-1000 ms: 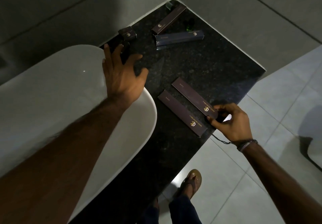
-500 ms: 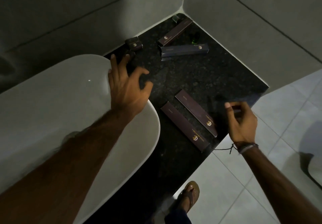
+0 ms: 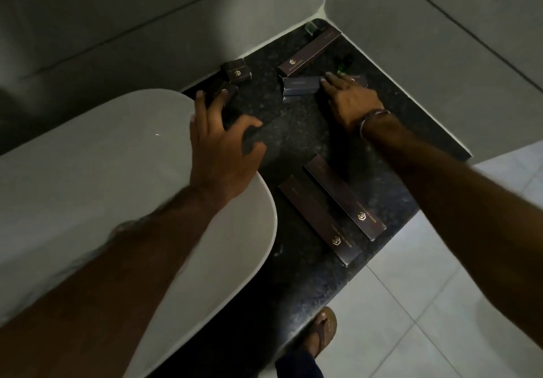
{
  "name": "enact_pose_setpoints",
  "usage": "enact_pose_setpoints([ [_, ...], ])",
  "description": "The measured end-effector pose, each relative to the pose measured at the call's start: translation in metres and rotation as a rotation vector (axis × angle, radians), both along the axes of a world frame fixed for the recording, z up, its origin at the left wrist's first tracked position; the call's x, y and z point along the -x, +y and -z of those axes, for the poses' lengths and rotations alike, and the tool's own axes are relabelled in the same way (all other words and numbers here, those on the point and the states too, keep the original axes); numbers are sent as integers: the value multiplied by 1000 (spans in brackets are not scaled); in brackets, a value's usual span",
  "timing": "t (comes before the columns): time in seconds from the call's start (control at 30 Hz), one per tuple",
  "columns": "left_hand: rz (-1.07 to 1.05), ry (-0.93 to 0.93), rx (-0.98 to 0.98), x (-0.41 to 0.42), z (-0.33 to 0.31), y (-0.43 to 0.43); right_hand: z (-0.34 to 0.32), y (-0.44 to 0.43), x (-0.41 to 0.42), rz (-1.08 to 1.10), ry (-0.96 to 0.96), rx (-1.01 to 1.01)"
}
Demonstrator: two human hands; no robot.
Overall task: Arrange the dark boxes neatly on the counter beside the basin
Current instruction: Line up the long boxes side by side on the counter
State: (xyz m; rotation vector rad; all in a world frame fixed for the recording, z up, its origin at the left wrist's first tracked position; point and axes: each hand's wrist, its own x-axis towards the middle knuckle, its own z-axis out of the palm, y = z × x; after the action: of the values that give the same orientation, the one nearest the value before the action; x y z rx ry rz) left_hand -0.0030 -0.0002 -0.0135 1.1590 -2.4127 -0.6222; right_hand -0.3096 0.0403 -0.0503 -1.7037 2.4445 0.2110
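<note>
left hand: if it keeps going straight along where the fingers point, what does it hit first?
Likely the small dark box by the basin: the left hand points up toward the back wall, fingertips apparently at that box already. A second small box lies just beyond. Contact is unclear in this dim view.

speckled black counter [image 3: 296, 130], dark boxes [image 3: 345, 197], basin [image 3: 94, 172]

The scene was dim and grainy. The dark worktop [image 3: 293, 130] swallowed detail, while the pale basin [image 3: 97, 172] left of the left hand [image 3: 217, 154] caught a small glint. Both forearms were softly blurred, and wall lines bowed toward the edges.
</note>
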Motion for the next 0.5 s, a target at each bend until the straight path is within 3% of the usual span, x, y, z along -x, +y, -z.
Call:
enact_pose_setpoints([
  [0.13, 2, -27, -9, 0, -1, 0, -6, 29, -11, 28, -21, 146],
  [0.23, -2, -32, -7, 0, -1, 1, -10, 77, -20, 26, 7, 165],
  [0.5, -8, 23, 22, 0, 3, 2, -3, 202, -47, 227, -134, 236],
])
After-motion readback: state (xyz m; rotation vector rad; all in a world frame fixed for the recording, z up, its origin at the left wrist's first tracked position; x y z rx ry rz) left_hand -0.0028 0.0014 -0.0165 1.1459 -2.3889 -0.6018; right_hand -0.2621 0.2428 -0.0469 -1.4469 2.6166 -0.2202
